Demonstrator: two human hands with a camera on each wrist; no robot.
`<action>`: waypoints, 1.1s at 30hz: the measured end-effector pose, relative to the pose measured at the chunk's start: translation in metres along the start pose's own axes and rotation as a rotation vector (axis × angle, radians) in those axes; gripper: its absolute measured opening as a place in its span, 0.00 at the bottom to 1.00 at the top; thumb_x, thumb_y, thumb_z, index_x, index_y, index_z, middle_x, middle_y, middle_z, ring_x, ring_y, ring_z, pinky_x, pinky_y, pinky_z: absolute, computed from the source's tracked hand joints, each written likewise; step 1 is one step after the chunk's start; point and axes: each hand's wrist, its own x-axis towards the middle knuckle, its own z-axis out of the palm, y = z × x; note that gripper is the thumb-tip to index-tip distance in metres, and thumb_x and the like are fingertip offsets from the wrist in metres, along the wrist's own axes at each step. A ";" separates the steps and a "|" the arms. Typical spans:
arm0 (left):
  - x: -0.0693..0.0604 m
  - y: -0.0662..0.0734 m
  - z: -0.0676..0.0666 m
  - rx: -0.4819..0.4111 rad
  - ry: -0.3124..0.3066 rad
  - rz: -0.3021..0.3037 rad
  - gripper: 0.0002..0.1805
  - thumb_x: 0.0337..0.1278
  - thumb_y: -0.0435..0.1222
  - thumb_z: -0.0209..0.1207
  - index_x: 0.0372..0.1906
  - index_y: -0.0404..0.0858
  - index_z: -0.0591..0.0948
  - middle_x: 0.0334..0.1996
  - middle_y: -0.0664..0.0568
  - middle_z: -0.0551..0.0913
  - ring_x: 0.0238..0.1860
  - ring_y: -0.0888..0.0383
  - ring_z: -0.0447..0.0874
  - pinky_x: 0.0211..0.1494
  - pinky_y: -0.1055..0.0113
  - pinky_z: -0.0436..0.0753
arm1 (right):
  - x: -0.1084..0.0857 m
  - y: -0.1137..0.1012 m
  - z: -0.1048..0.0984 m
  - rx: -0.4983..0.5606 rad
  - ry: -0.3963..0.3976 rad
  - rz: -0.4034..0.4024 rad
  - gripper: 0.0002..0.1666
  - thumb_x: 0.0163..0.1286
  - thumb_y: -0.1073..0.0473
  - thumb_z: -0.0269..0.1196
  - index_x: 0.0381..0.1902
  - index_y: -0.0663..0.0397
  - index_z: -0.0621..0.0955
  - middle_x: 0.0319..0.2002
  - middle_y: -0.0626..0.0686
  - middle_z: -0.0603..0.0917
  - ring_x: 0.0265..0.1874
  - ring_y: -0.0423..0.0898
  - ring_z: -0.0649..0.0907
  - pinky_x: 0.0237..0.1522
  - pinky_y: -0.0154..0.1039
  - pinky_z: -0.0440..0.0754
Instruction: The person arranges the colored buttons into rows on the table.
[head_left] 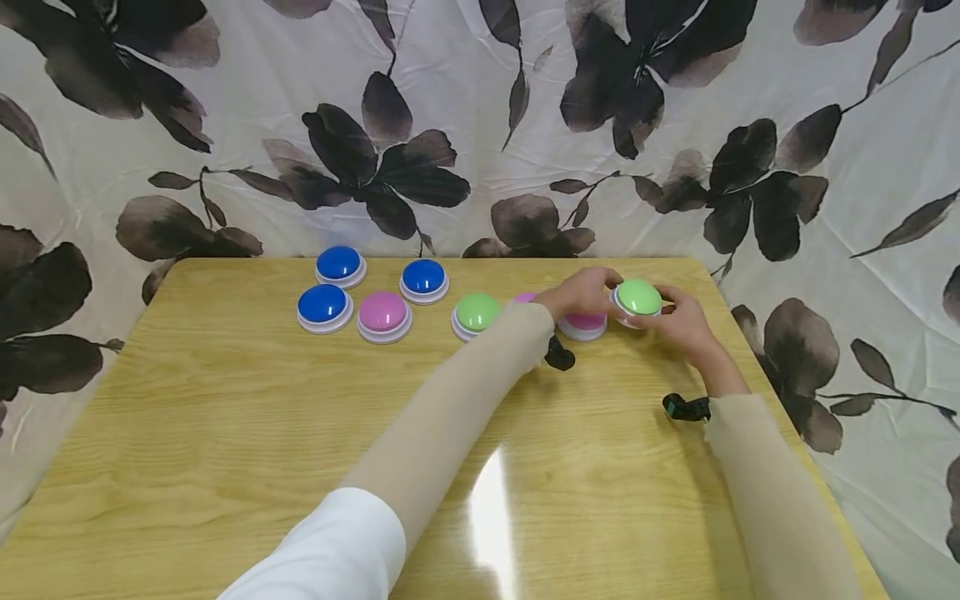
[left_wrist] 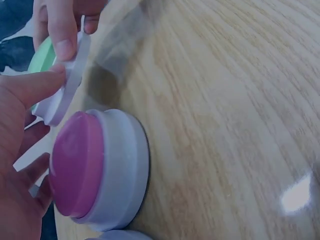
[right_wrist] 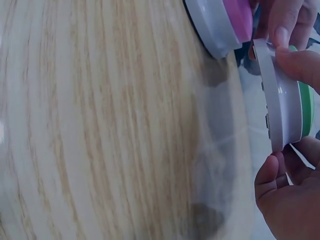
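Observation:
A green push button with a white base (head_left: 639, 297) is held between both hands above the right rear of the table. My left hand (head_left: 587, 292) grips its left side, and my right hand (head_left: 682, 323) grips its right side. In the left wrist view, the thumbs come close together on the white rim (left_wrist: 75, 75). The right wrist view shows the base (right_wrist: 280, 100) raised off the wood and tilted. Just below my left hand stands a pink button (head_left: 585, 325), seen large in the left wrist view. Another pink button (head_left: 525, 297) is mostly hidden behind my left wrist.
Along the back of the wooden table (head_left: 225, 400) stand more buttons: a green one (head_left: 477, 312), a pink one (head_left: 383, 313) and three blue ones, including one at the far left (head_left: 322, 304). A flowered cloth (head_left: 480, 125) hangs behind the rear edge.

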 end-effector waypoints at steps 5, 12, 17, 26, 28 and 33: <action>0.001 -0.002 0.010 0.042 -0.015 -0.017 0.37 0.51 0.49 0.70 0.66 0.42 0.73 0.59 0.53 0.77 0.60 0.59 0.72 0.61 0.67 0.70 | -0.003 0.010 0.005 -0.027 0.003 -0.032 0.49 0.57 0.51 0.74 0.70 0.62 0.65 0.64 0.61 0.68 0.46 0.51 0.69 0.42 0.38 0.70; 0.001 -0.006 0.014 0.086 -0.031 -0.053 0.39 0.49 0.52 0.70 0.66 0.44 0.72 0.60 0.55 0.76 0.60 0.60 0.72 0.63 0.60 0.68 | -0.002 0.016 0.012 -0.028 -0.010 -0.025 0.49 0.58 0.50 0.73 0.70 0.63 0.64 0.64 0.61 0.69 0.47 0.51 0.70 0.43 0.38 0.71; 0.002 -0.010 0.015 0.113 -0.036 -0.053 0.39 0.49 0.53 0.70 0.66 0.44 0.73 0.60 0.56 0.76 0.59 0.60 0.72 0.62 0.61 0.70 | 0.000 0.017 0.016 0.008 -0.024 -0.008 0.49 0.58 0.52 0.73 0.70 0.64 0.63 0.66 0.62 0.67 0.51 0.54 0.70 0.46 0.39 0.71; 0.003 -0.008 0.015 0.146 -0.052 -0.054 0.38 0.50 0.55 0.69 0.66 0.45 0.73 0.57 0.57 0.77 0.57 0.61 0.73 0.62 0.58 0.68 | 0.001 0.020 0.016 0.030 -0.017 -0.002 0.48 0.57 0.55 0.74 0.69 0.66 0.65 0.65 0.63 0.68 0.52 0.55 0.71 0.47 0.37 0.71; 0.002 -0.006 0.015 0.161 -0.053 -0.053 0.38 0.50 0.55 0.68 0.65 0.46 0.73 0.56 0.57 0.77 0.56 0.61 0.73 0.62 0.57 0.67 | 0.002 0.022 0.015 0.029 -0.008 -0.007 0.47 0.56 0.56 0.75 0.68 0.66 0.66 0.63 0.63 0.69 0.51 0.54 0.72 0.46 0.36 0.71; 0.000 0.001 0.018 0.185 -0.060 -0.062 0.38 0.50 0.57 0.68 0.66 0.47 0.73 0.54 0.59 0.78 0.54 0.62 0.73 0.60 0.56 0.67 | -0.002 0.025 0.010 0.016 -0.030 0.027 0.52 0.54 0.52 0.76 0.70 0.65 0.63 0.64 0.64 0.68 0.51 0.54 0.71 0.48 0.38 0.71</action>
